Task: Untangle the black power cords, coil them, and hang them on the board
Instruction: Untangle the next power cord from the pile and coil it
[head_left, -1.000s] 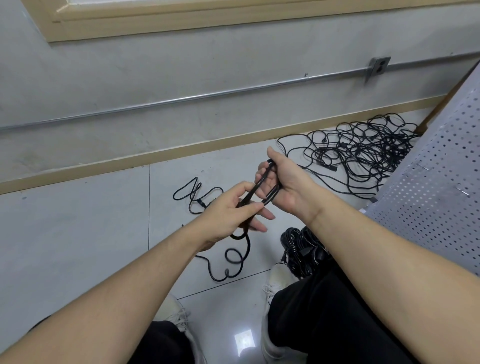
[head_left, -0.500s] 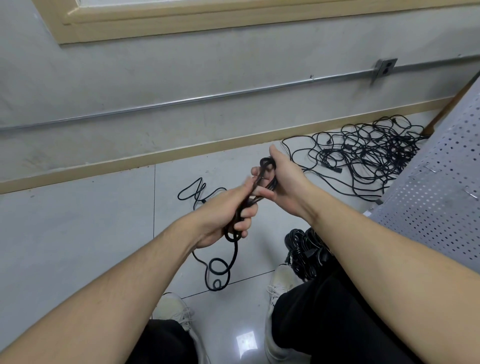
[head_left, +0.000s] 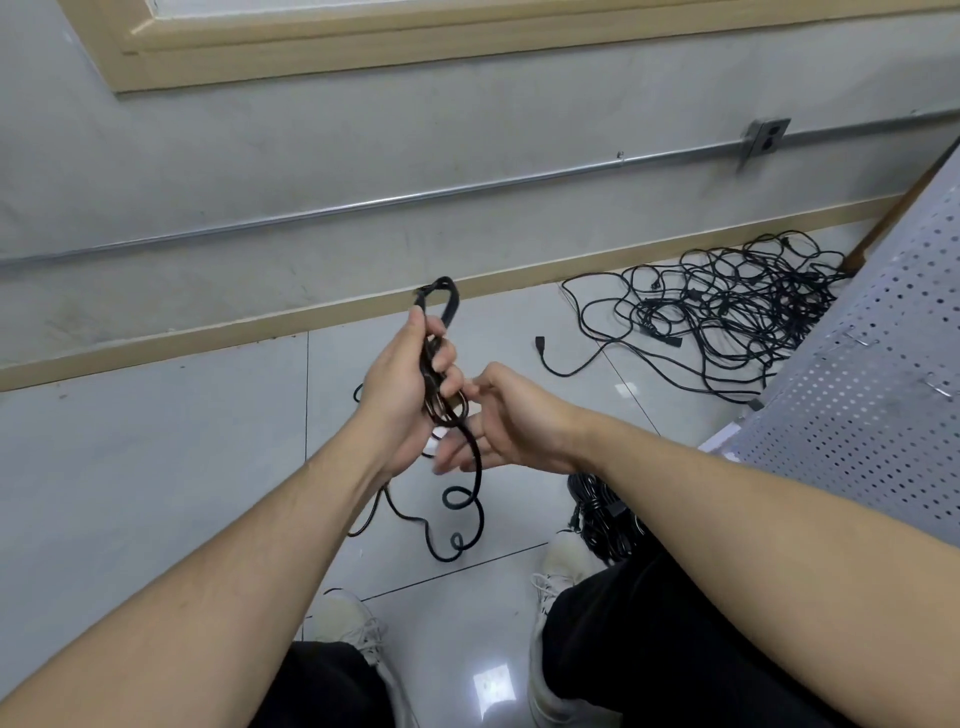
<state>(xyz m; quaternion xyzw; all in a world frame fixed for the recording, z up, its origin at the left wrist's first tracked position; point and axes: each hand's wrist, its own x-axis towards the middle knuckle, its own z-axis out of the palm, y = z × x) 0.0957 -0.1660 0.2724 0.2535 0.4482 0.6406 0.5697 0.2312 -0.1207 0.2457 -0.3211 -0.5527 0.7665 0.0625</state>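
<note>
2 hands are up over the tiled floor, mid-coil on 1 black power cord. Nearest the body, a finished bundle of coiled cords lies by the right shoe. The left hand is closed around the gathered loops, with 1 loop end sticking out above the fist. The right hand sits just beside it, fingers loosely spread around the trailing cord below the loops; a firm pinch cannot be confirmed. The free tail hangs down and curls on the floor between the shoes and the hands.

Step judged: next loop being fed. It is best done with the tail run through the right fingers so kinks are taken out, loops kept equal, and the left grip never released.

Farther right, the tangled pile of cords lies against the baseboard, beside the perforated board, where nothing is seen hung yet.
</note>
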